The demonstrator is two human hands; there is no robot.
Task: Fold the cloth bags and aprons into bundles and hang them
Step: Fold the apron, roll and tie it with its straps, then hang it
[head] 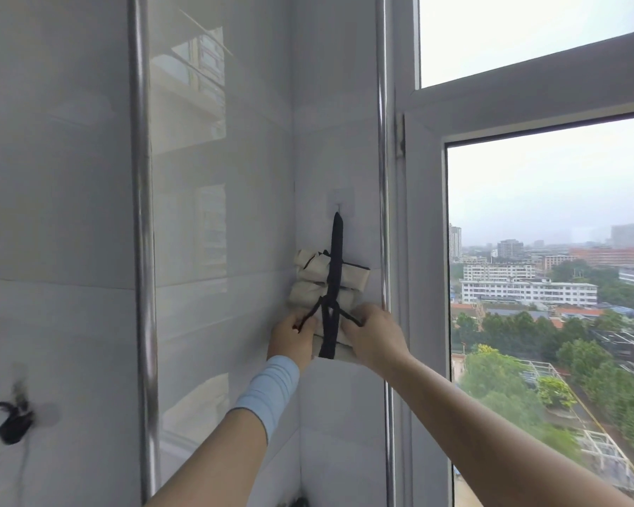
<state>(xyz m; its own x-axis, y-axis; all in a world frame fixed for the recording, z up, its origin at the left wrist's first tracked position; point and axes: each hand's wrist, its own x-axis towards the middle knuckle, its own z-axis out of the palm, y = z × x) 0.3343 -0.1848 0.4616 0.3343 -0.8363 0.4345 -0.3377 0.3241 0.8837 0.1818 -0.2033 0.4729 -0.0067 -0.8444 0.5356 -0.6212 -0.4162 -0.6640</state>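
A cream cloth bundle (313, 274) bound with a black strap (335, 250) hangs against the white tiled wall. The strap's loop runs up to a small clear adhesive hook (339, 203). My left hand (293, 338) grips the bundle's lower left side, fingers curled around the cloth and a thin black string end. My right hand (376, 336) grips the lower right side, with the other string end lying over its fingers. Both hands cover the bottom of the bundle.
A vertical chrome pipe (143, 250) runs down the wall to the left, a second chrome pipe (383, 177) stands just right of the bundle. The white window frame (425, 250) is at right. A black cable and plug (13, 424) hang at lower left.
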